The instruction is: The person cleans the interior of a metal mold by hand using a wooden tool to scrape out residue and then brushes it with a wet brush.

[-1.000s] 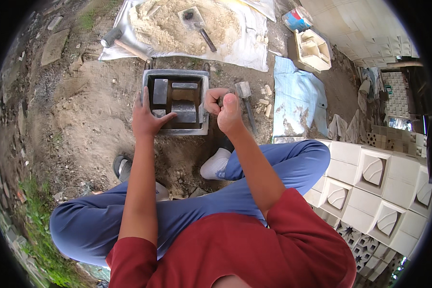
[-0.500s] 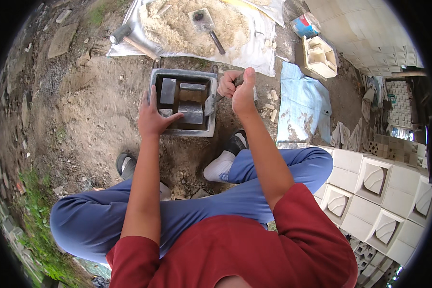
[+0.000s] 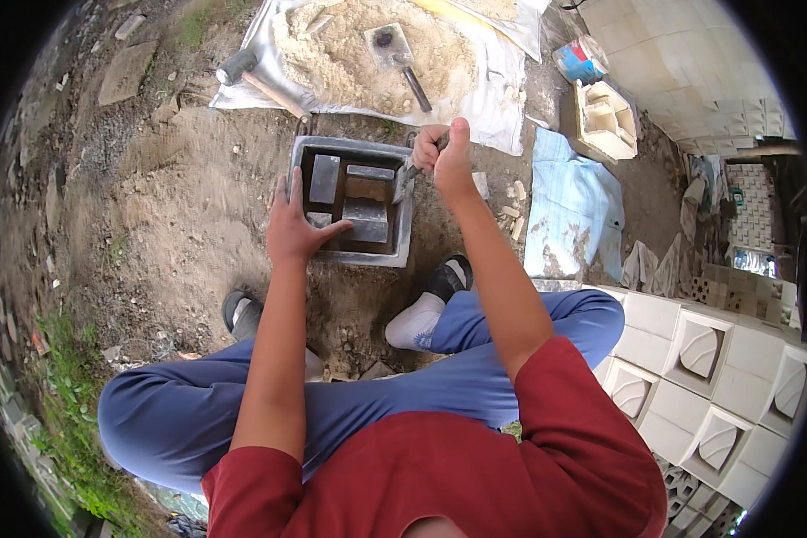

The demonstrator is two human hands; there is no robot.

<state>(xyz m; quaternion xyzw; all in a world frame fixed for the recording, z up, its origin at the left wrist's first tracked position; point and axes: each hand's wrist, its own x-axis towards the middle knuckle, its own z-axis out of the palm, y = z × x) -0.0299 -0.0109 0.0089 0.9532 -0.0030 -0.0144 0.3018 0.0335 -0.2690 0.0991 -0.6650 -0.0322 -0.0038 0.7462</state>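
Left hand (image 3: 294, 230) wide on grey box (image 3: 359, 259), right hand (image 3: 446, 161) round tool (image 3: 403, 185), dirt (image 3: 175, 179) below, pale blocks (image 3: 671, 394) rightward

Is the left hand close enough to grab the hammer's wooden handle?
Probably yes: the left hand lies spread over the left edge of the grey mould, and only dirt shows between that hand and the hammer.

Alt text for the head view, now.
A person's right hand grips a flat-bladed tool at the right side of a gray rectangular box with dark blocks inside, while the left hand spreads over its left edge. Beyond lie a pale sandy heap on a white sheet, a trowel on the heap, and a mallet; a blue sheet lies right.
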